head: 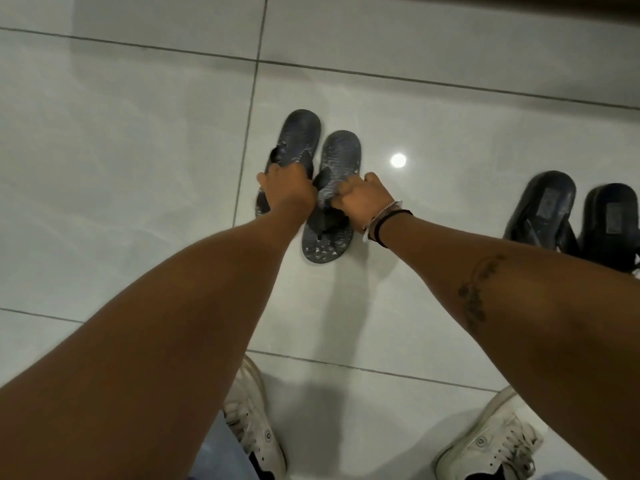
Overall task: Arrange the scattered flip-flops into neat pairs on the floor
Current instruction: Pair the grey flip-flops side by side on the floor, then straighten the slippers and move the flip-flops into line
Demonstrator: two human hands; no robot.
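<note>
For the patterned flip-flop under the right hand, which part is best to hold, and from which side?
Hold the patterned flip-flop by its strap, coming from above. It lies sole-down on the tiled floor, so the raised strap is the easiest part to grip; the right hand is already closed there.

- Floor tiles [138,168]: glossy, smooth, pale grey glaze, mirroring a round lamp spot.
- Patterned flip-flops [341,150]: matt dark rubbery soles, scuffed, pale worn print.
- Black flip-flops [547,199] at right: smoother, faint sheen.
- Sneakers [498,441]: white leather-like, creased, dull, grubby.
- Wrist bands [384,220]: thin black cord-like and pale shiny ones.
- Jeans hem [225,452]: light blue denim cloth.
</note>
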